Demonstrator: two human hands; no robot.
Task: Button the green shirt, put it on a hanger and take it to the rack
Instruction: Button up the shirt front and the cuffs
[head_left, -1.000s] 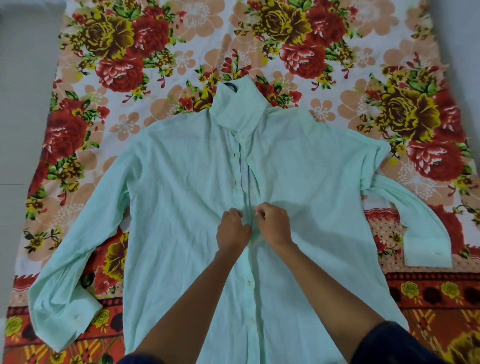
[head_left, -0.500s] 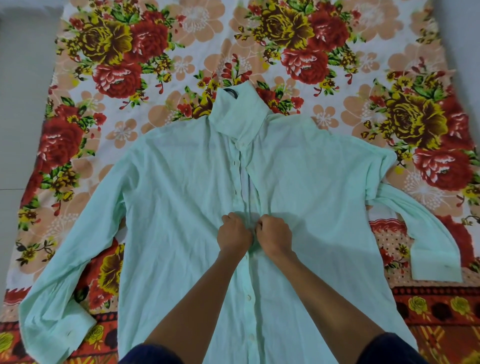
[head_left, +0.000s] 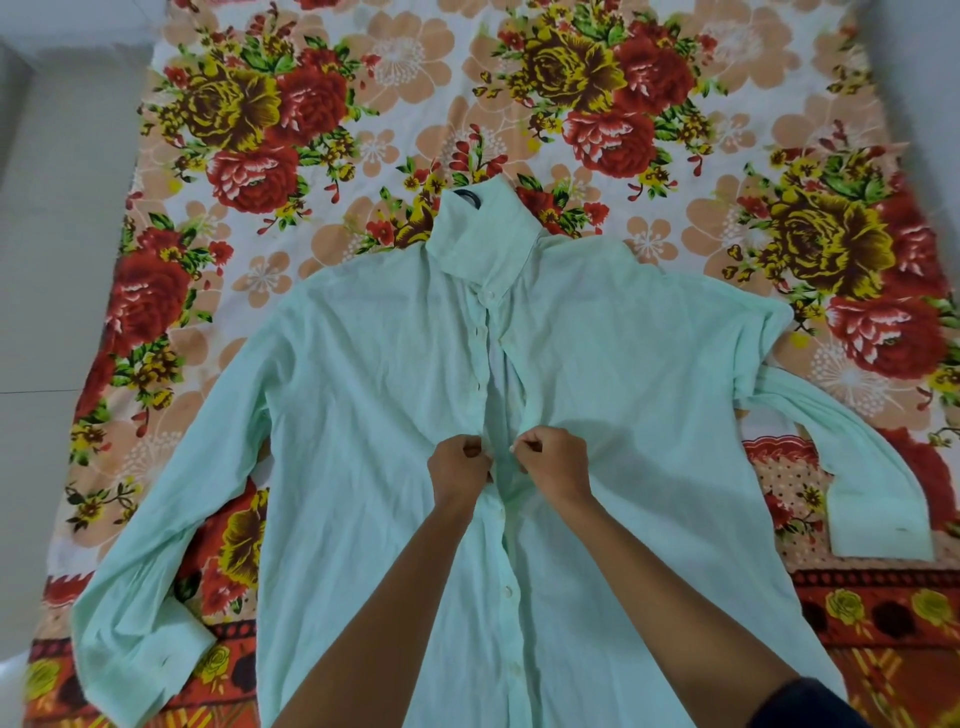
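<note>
Hands meet at the middle of the shirt front: the left hand (head_left: 462, 465) is curled shut, pinching the left edge of the placket, and the right hand (head_left: 553, 462) is likewise closed on the opposite edge, the two just beside each other with a narrow gap of cloth between. The green shirt (head_left: 363, 415) lies face up and spread flat on a floral bedsheet (head_left: 311, 130), collar (head_left: 483, 234) pointing away from the person. Below the hands the front is closed, white buttons showing down the placket; above them it gapes open up to the collar. One sleeve stretches out to the left, the other folds down on the right. Bare forearms cross the lower shirt.
</note>
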